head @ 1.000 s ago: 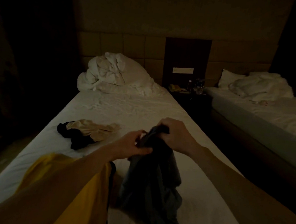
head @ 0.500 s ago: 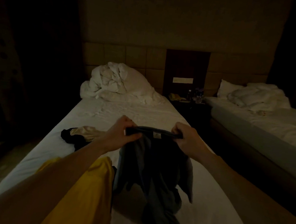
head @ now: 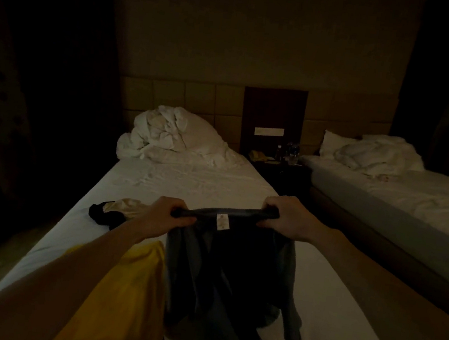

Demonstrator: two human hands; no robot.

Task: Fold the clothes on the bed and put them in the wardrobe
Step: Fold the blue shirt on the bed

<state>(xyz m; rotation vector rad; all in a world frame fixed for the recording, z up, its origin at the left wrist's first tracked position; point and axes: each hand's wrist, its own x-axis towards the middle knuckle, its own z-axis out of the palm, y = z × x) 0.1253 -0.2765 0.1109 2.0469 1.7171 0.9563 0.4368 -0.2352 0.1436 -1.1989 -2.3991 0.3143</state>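
Observation:
I hold a dark grey garment (head: 219, 283) up over the white bed (head: 187, 182). My left hand (head: 163, 216) grips the left end of its waistband and my right hand (head: 288, 216) grips the right end, so the band is stretched flat between them. A small white label shows at the band's middle. The fabric hangs down and its lower end rests on the sheet. A yellow garment (head: 127, 294) lies under my left forearm. Further left lies a pile of black and beige clothes (head: 115, 209).
A crumpled white duvet (head: 170, 137) is heaped at the head of the bed. A dark nightstand (head: 275, 162) with small items stands between this bed and a second bed (head: 399, 198) on the right. The room is dim; the floor on the left is dark.
My hands have moved apart from a bunched grip and stretched the waistband wide. The garment has been lifted and now hangs open, with its label showing.

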